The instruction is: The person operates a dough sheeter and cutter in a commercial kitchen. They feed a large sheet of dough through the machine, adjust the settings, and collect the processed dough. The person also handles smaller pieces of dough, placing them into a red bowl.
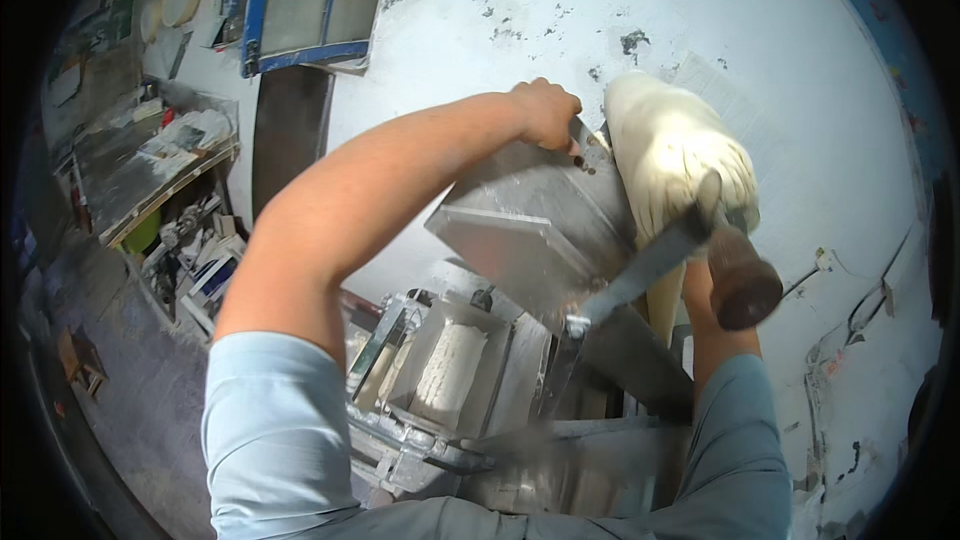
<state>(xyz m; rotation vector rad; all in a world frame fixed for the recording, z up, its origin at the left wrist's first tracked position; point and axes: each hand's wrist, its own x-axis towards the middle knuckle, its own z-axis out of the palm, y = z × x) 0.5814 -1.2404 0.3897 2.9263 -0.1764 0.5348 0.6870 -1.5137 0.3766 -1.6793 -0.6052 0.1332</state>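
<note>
My left hand (547,116) is curled over the upper edge of a grey sheet-metal cover (517,229) on a machine. A long, thick mass of pale dough (660,120) hangs beside the metal, with folds at its near end and a narrow strip trailing down. My right forearm (697,296) reaches up to that folded end; the hand itself is mostly hidden behind a crank's brown knob (742,277), so its grip cannot be made out. The crank's metal arm (641,270) slants from a bolt up to the knob, between me and the dough.
Below left is a metal trough (487,360) with a white textured roll (450,371) inside. A blurred metal surface (570,465) lies close to my body. Farther left stand a cluttered workbench (120,165) and a wooden stool (81,360). Cables (862,315) run along the stained white wall (810,165).
</note>
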